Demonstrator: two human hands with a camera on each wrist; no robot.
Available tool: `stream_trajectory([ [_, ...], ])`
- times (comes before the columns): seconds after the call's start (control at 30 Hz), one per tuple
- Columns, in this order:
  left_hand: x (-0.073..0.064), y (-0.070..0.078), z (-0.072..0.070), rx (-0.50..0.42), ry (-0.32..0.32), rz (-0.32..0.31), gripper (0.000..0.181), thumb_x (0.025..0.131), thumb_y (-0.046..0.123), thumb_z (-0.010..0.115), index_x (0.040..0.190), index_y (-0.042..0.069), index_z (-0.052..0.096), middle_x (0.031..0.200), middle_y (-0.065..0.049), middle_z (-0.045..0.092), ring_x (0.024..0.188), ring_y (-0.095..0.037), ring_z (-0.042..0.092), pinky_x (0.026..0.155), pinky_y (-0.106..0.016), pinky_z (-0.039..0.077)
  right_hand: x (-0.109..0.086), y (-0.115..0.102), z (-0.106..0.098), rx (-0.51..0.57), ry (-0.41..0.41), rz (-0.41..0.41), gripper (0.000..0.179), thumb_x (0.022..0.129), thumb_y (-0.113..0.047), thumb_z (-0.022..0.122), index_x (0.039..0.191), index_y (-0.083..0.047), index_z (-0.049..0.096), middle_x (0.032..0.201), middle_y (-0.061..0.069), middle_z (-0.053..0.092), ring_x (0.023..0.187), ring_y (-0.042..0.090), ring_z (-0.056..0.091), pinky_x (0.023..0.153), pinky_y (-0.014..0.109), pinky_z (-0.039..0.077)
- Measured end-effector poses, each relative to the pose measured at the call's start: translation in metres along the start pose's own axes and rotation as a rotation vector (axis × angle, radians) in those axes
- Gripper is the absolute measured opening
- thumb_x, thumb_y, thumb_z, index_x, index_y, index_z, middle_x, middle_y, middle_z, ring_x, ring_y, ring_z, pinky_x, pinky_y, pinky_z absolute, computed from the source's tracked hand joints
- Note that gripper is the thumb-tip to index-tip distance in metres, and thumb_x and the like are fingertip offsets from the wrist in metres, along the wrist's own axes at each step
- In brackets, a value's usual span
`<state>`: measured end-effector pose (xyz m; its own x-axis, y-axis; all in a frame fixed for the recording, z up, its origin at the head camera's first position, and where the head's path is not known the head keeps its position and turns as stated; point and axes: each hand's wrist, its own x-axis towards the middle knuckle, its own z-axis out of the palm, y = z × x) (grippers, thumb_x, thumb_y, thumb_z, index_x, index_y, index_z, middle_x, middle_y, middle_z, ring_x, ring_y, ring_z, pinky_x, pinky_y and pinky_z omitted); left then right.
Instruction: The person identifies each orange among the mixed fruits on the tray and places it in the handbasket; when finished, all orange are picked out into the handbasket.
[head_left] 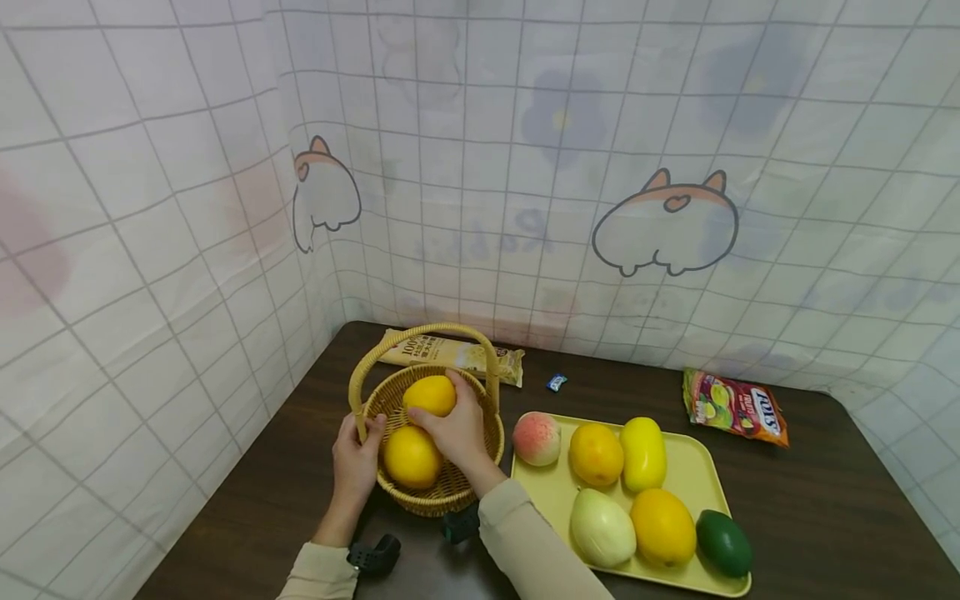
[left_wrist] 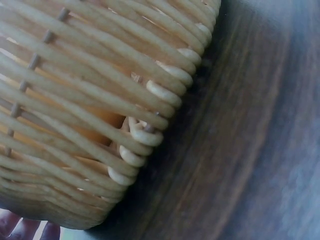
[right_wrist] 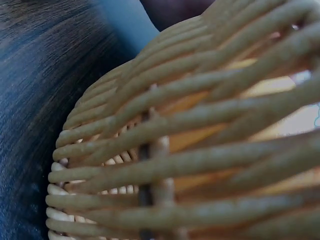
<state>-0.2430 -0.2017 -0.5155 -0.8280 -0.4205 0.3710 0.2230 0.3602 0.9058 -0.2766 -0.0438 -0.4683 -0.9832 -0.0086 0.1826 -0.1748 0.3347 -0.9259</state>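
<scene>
A wicker basket (head_left: 442, 500) with an arched handle stands at the left of the table. My left hand (head_left: 354, 467) grips its left rim by the foot of the handle, thumb on the near side. Inside the basket, my right hand (head_left: 461, 429) holds a yellow fruit (head_left: 429, 395) between thumb and fingers. A second, rounder yellow fruit (head_left: 412, 457) lies in front of it in the basket. Woven basket wall (left_wrist: 90, 80) fills much of the left wrist view, with fingertips (left_wrist: 22, 230) at the lower corner. The right wrist view shows mostly basket wall (right_wrist: 210, 165).
Right of the basket lies a yellow tray (head_left: 686, 467) bearing a peach (head_left: 537, 438), a pale green pear-shaped fruit (head_left: 602, 527), a dark green fruit (head_left: 723, 542) and several yellow fruits. Behind are a long packet (head_left: 465, 356), a small blue wrapped sweet (head_left: 557, 382) and a FOX'S bag (head_left: 735, 407).
</scene>
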Motion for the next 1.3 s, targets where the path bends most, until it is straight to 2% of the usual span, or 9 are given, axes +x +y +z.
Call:
stream_trajectory([
  [0.2, -0.001, 0.001, -0.001, 0.007, -0.011, -0.029, 0.026, 0.097, 0.025, 0.062, 0.087, 0.002, 0.055, 0.095, -0.008, 0.054, 0.077, -0.016, 0.046, 0.068, -0.026, 0.036, -0.001, 0.0, 0.0, 0.056, -0.045, -0.004, 0.06, 0.085, -0.025, 0.077, 0.137, -0.01, 0.052, 0.125, 0.011, 0.062, 0.118, 0.029, 0.055, 0.095, 0.047, 0.045],
  [0.4, -0.002, 0.001, -0.001, 0.0, -0.027, -0.033, 0.027, 0.098, 0.027, 0.061, 0.089, 0.002, 0.056, 0.093, -0.008, 0.052, 0.074, -0.016, 0.045, 0.066, -0.025, 0.036, -0.003, 0.002, 0.0, 0.045, -0.092, -0.015, 0.056, 0.086, -0.027, 0.076, 0.134, -0.009, 0.054, 0.123, 0.011, 0.063, 0.115, 0.029, 0.056, 0.095, 0.047, 0.046],
  [0.53, -0.002, 0.002, 0.0, 0.006, -0.005, -0.004, 0.027, 0.097, 0.026, 0.063, 0.086, 0.002, 0.057, 0.096, -0.008, 0.056, 0.076, -0.018, 0.047, 0.066, -0.027, 0.037, -0.006, 0.0, -0.003, 0.051, -0.104, -0.043, 0.054, 0.087, -0.027, 0.075, 0.134, -0.009, 0.055, 0.124, 0.011, 0.063, 0.113, 0.028, 0.057, 0.093, 0.043, 0.048],
  [0.7, -0.002, 0.002, 0.0, 0.013, 0.025, 0.04, 0.025, 0.096, 0.024, 0.065, 0.084, 0.003, 0.059, 0.105, -0.012, 0.062, 0.081, -0.019, 0.05, 0.068, -0.026, 0.038, -0.014, -0.004, -0.011, 0.055, -0.127, -0.124, 0.048, 0.088, -0.026, 0.074, 0.131, -0.012, 0.057, 0.125, 0.013, 0.063, 0.112, 0.029, 0.058, 0.086, 0.037, 0.053],
  [0.97, -0.003, 0.001, -0.001, 0.026, 0.026, 0.011, 0.026, 0.096, 0.027, 0.064, 0.085, 0.004, 0.059, 0.107, -0.012, 0.062, 0.083, -0.018, 0.05, 0.07, -0.027, 0.037, -0.03, -0.005, -0.034, 0.064, -0.165, -0.23, 0.041, 0.091, -0.029, 0.071, 0.126, -0.011, 0.061, 0.123, 0.011, 0.063, 0.11, 0.033, 0.058, 0.085, 0.037, 0.053],
  [1.2, -0.002, 0.001, 0.0, 0.025, 0.022, 0.003, 0.026, 0.096, 0.027, 0.063, 0.085, 0.003, 0.058, 0.104, -0.01, 0.06, 0.082, -0.019, 0.048, 0.069, -0.026, 0.036, -0.045, -0.008, -0.063, 0.038, -0.178, -0.304, 0.033, 0.092, -0.031, 0.069, 0.123, -0.022, 0.064, 0.123, -0.002, 0.062, 0.111, 0.017, 0.057, 0.091, 0.044, 0.05],
  [1.3, -0.002, 0.001, 0.001, 0.019, 0.018, 0.002, 0.027, 0.097, 0.027, 0.063, 0.085, 0.003, 0.058, 0.105, -0.01, 0.06, 0.083, -0.018, 0.049, 0.07, -0.024, 0.037, -0.051, -0.011, -0.076, 0.039, -0.176, -0.313, 0.03, 0.092, -0.026, 0.07, 0.121, -0.025, 0.065, 0.123, -0.004, 0.061, 0.111, 0.013, 0.056, 0.093, 0.044, 0.048],
])
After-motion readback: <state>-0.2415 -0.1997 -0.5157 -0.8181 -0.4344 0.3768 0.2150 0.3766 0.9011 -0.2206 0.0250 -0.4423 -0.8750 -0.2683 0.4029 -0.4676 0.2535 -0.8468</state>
